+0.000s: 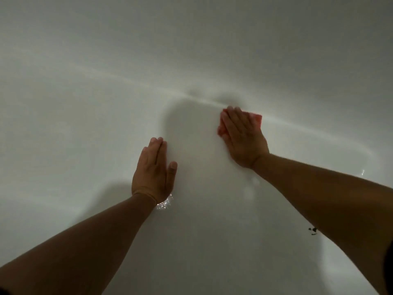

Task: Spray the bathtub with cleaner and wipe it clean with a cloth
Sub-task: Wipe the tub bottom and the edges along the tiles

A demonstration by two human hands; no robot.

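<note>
The white bathtub (89, 116) fills the whole view, its floor curving up into the far wall along a pale line. My right hand (242, 137) lies flat with straight fingers on a red cloth (257, 119), pressing it against the tub where floor meets wall. Only the cloth's edges show around my fingers. My left hand (154, 171) rests flat on the tub floor, fingers straight and together, holding nothing. No spray bottle is in view.
Wet glints (164, 204) shine on the tub floor just below my left wrist. A small dark mark (312, 231) sits on the tub surface at the right, beside my right forearm. Shadows of my arms fall across the floor.
</note>
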